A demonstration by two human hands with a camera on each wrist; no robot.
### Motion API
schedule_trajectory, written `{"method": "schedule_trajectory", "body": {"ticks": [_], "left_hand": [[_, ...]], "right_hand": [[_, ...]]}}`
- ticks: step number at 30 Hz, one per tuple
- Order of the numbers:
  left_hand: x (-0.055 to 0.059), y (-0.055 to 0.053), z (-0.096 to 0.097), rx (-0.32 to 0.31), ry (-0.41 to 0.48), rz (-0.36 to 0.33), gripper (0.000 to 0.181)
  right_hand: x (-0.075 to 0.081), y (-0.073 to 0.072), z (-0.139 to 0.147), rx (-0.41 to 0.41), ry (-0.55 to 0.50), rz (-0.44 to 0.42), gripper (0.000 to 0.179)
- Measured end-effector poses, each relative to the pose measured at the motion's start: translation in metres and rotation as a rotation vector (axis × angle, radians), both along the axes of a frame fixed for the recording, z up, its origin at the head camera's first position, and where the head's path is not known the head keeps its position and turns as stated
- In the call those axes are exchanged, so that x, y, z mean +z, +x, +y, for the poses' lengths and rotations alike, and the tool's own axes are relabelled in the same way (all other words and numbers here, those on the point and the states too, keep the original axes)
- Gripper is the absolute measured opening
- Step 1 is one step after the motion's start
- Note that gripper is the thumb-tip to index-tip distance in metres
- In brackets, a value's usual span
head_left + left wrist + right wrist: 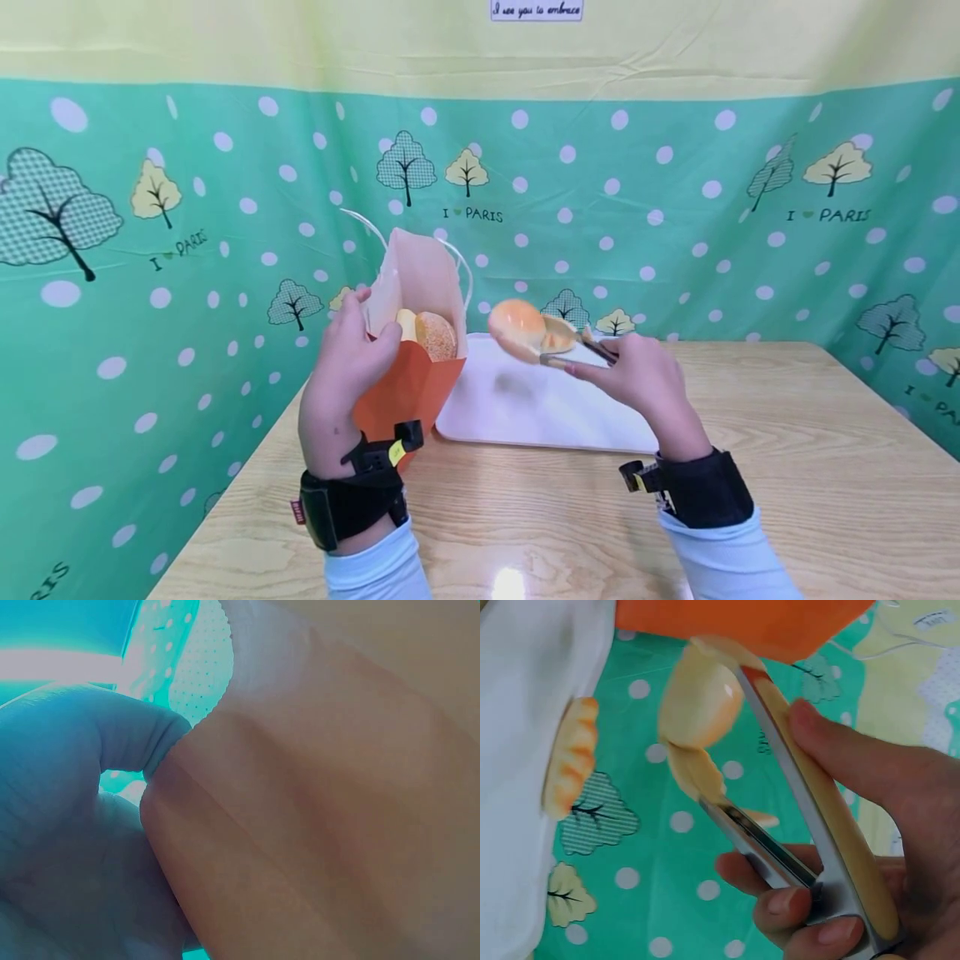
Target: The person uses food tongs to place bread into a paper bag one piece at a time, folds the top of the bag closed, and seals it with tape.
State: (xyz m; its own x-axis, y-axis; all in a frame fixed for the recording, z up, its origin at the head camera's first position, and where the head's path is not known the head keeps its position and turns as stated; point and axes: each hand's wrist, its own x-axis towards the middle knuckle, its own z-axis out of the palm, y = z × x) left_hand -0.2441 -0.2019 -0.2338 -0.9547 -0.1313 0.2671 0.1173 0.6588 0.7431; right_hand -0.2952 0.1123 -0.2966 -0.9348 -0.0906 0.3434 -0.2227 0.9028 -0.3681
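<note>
On the left, an orange paper bag (408, 387) with a pale inside and white string handles stands with its mouth open. My left hand (348, 354) pinches its rim, the thumb hooked over the paper edge in the left wrist view. Inside the bag sit a speckled bread roll (437, 337) and a paler piece of bread (407, 323). My right hand (647, 373) grips a pair of wooden-and-metal tongs (821, 799), thumb on one arm and fingers curled about the other. Between the tong tips is a round glossy bun (517, 323), held above the tray.
A white tray (577, 417) lies on the wooden table (540, 508) right of the bag. Another golden, ridged bread (574, 761) lies on the tray, partly behind the tongs in the head view. A green dotted curtain (652, 208) hangs behind and at both sides.
</note>
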Motion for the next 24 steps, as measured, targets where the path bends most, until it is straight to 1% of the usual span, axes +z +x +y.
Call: {"method": "schedule_trajectory", "body": {"ticks": [3, 7, 10, 13, 15, 17, 19, 21, 22, 24], "left_hand": [[0.000, 0.001, -0.001, -0.001, 0.000, 0.011, 0.071], [0.001, 0.002, -0.001, -0.001, -0.001, 0.014, 0.074], [0.002, 0.003, -0.001, -0.001, -0.007, 0.014, 0.075], [0.003, 0.005, -0.001, -0.002, -0.013, 0.013, 0.075], [0.003, 0.005, -0.001, -0.002, -0.024, 0.012, 0.076], [0.003, 0.005, -0.001, -0.005, -0.038, 0.014, 0.076], [0.001, 0.005, 0.000, -0.011, -0.058, 0.027, 0.075], [-0.001, 0.005, 0.000, -0.031, -0.067, 0.069, 0.072], [-0.001, 0.004, 0.001, -0.053, -0.062, 0.102, 0.069], [-0.003, 0.004, 0.001, -0.092, -0.042, 0.156, 0.062]], "right_hand": [[0.012, 0.009, -0.002, -0.042, -0.046, 0.084, 0.055], [0.028, 0.024, -0.007, -0.060, -0.173, 0.211, 0.072], [0.038, 0.037, -0.013, -0.036, -0.288, 0.329, 0.078], [0.047, 0.052, -0.021, 0.017, -0.379, 0.432, 0.073], [0.051, 0.063, -0.029, 0.073, -0.420, 0.482, 0.067], [0.052, 0.072, -0.037, 0.144, -0.441, 0.512, 0.061], [0.052, 0.079, -0.045, 0.211, -0.449, 0.508, 0.059], [0.050, 0.083, -0.053, 0.263, -0.440, 0.472, 0.059], [0.048, 0.085, -0.056, 0.281, -0.429, 0.444, 0.060], [0.045, 0.085, -0.062, 0.298, -0.399, 0.383, 0.063]]}}
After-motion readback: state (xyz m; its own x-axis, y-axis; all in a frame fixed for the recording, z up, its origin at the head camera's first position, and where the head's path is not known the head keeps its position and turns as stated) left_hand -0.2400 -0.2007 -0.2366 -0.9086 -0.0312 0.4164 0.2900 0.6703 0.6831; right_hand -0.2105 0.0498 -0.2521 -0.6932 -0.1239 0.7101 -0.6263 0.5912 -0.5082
